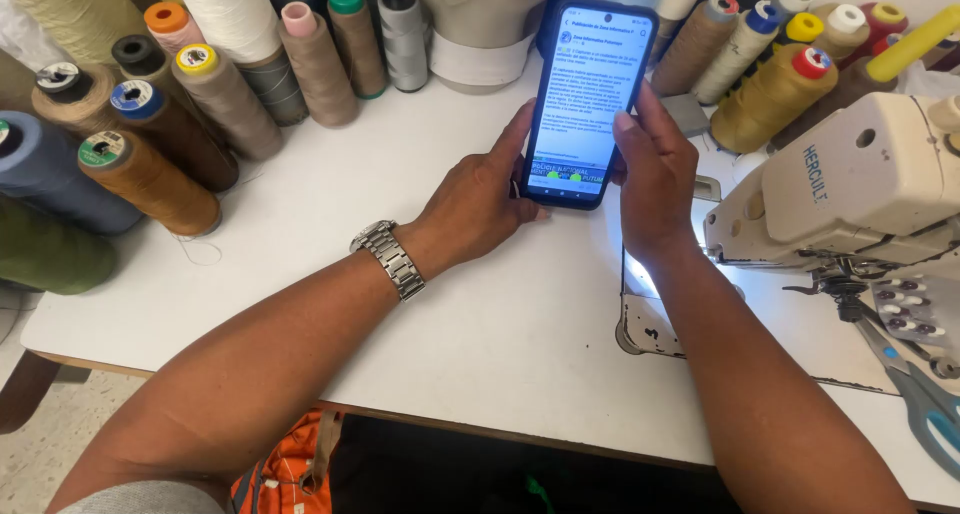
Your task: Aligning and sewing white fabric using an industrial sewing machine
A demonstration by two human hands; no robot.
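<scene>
A dark smartphone (592, 94) with a lit screen of text stands tilted over the white table (480, 344). My left hand (478, 202) grips its left edge and lower corner, a metal watch (388, 259) on that wrist. My right hand (655, 169) holds the right edge, fingers wrapped behind it and the thumb at the screen's side.
Several large thread cones (150, 179) lie and stand along the left and back. A cream sewing machine (850, 179) sits at the right, with more cones (770, 99) behind it. Scissors (925, 399) lie at the right edge. An orange bag (285, 474) hangs below the table front.
</scene>
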